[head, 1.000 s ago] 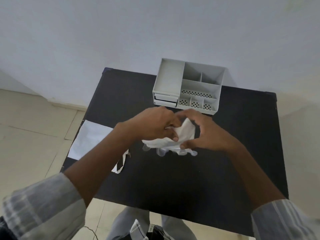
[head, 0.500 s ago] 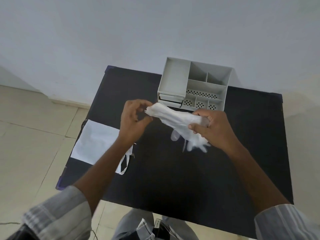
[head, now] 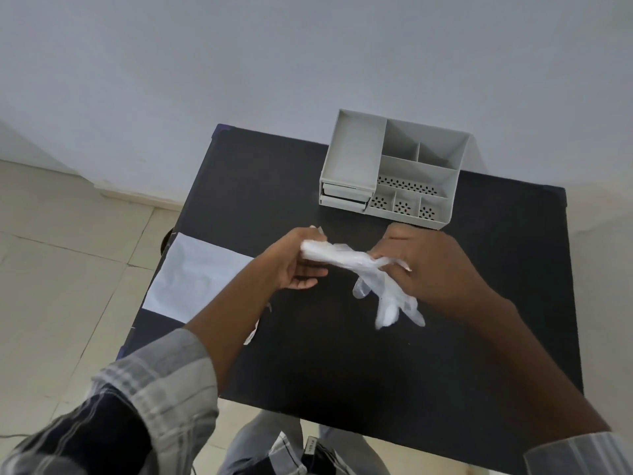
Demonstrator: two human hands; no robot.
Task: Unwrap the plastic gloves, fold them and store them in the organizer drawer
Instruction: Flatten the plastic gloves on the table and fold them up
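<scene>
Clear plastic gloves (head: 346, 257) are stretched between both hands above the black table (head: 342, 365). My left hand (head: 294, 260) pinches the cuff end at the left. My right hand (head: 435, 269) grips the middle, and the glove fingers (head: 390, 303) dangle below it toward the table. The grey organizer (head: 394, 174) stands at the table's far edge, just beyond my hands. Its two small drawers (head: 344, 197) at the front left look closed.
A white paper wrapper (head: 191, 275) lies on the table's left side, overhanging the edge, with a torn strip (head: 251, 334) beside my left forearm. A pale wall rises behind the organizer. Tiled floor lies to the left.
The bunched gloves have been pulled out into a long strip, my hands moving apart. The glove fingers now hang lower under my right hand.
</scene>
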